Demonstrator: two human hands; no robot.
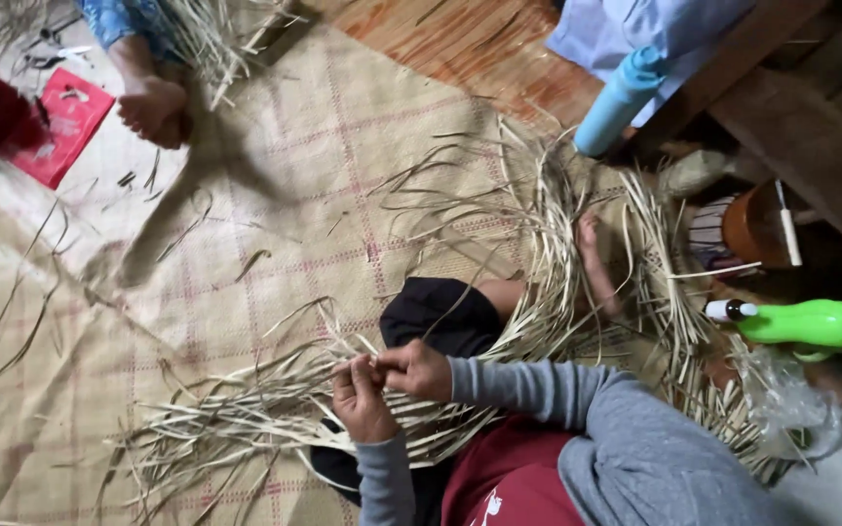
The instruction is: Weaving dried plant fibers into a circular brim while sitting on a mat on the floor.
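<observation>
left hand (361, 397): fingers curled, pinching thin pale straw strips at the fingertips; grey knit sleeve to the wrist
right hand (419, 370): closed on the same strips, thumb and fingers meeting the left hand's tips; hands touching
straw strips (275, 409): flat, narrow, dry, pale tan; loose fan spreading left from the hands across the lap, ends splayed and curling
second strip bundle (548, 244): same material, arcs right and far from the hands over the person's bare foot (598, 263)
woven mat (275, 175): coarse plaited fibre, beige with faint red grid lines, covers the floor left and centre; stray strips scattered on it
clothing: black shorts at the knee, dark red top, grey sleeves
blue bottle (621, 97): smooth light-blue cylinder, far right, lying tilted against a dark wooden bench (782, 117)
green spray bottle (811, 323): glossy bright green plastic, white nozzle, right edge, lying on its side
plastic bag (782, 404): clear, crinkled, near right
red packet (65, 127): flat, far left on the mat
other person's foot (153, 107): bare, far left, beside more straw
</observation>
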